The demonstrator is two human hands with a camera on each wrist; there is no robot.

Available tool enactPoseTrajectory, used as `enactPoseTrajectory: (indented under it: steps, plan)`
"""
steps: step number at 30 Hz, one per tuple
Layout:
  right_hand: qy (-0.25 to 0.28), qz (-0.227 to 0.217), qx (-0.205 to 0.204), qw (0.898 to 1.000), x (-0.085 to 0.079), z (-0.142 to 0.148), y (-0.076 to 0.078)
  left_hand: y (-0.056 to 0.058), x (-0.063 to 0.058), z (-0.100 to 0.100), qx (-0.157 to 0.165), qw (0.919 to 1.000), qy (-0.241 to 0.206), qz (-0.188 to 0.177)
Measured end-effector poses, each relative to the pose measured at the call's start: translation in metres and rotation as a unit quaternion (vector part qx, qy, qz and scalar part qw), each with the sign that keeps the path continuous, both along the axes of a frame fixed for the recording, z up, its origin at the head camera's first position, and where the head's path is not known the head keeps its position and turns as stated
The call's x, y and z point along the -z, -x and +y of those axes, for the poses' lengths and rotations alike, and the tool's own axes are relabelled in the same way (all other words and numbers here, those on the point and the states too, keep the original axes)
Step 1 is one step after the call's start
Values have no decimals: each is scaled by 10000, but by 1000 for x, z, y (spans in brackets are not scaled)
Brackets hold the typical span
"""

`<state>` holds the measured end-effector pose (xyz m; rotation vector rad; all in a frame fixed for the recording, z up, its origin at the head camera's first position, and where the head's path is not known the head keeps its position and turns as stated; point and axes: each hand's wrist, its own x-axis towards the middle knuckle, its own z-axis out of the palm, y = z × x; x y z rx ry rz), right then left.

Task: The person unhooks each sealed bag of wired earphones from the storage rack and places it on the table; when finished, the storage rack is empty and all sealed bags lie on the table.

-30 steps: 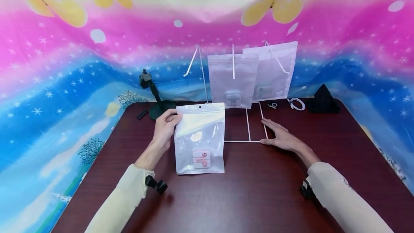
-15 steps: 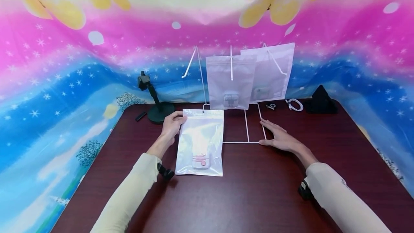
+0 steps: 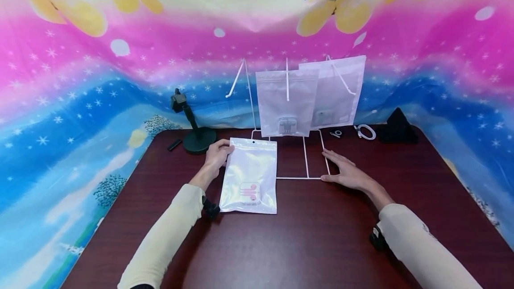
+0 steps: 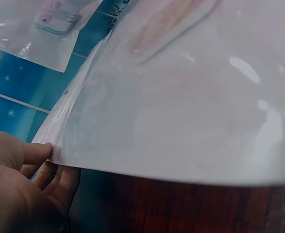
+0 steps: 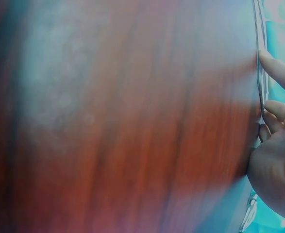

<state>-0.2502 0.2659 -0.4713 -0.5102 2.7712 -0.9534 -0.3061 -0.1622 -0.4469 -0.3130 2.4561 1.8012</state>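
My left hand [image 3: 217, 154] pinches the upper left edge of a white plastic zip bag [image 3: 250, 164] between thumb and fingers. Through the lower part of the bag shows a clear case with pink wired earphones [image 3: 250, 193]. A small hang hole is at its top. In the left wrist view the bag [image 4: 171, 111] fills most of the picture. My right hand [image 3: 346, 172] touches the right side of a white wire display rack [image 3: 297, 178] with spread fingers, its thumb by the front corner. Part of the rack's base is hidden behind the held bag.
Two similar bags hang on the rack's middle hook [image 3: 287, 86] and right hook [image 3: 343, 75]; the left hook [image 3: 234, 79] bears no bag. A black stand [image 3: 199, 140] stands at the back left. A coiled white cable [image 3: 365, 132] and a black stand-like object [image 3: 398, 127] lie at the back right.
My left hand has moved right and farther from me with the held bag, which leans back more and appears slightly smaller. My right hand stays at the rack.
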Motion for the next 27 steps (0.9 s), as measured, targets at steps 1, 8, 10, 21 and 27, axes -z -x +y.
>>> enactPoseTrajectory:
  steps: [1, 8, 10, 21, 27]
  plan:
    - [10, 26, -7, 10000, 0, 0, 0, 1, 0, 0, -2, 10000, 48, -41]
    - [10, 22, -43, 10000, 2, 1, 1, 6, 3, -3, 3, 9985, 385, -382]
    - [14, -8, -42, 10000, 2, 2, 2, 7, 3, -2, 8, 9985, 406, -365]
    - [-24, -52, 29, 10000, 1, 4, 1, 13, -8, 0, 116, 9977, 611, 276]
    - [27, -25, 15, 10000, 1, 2, 1, 16, -24, 4, 69, 9970, 566, 520]
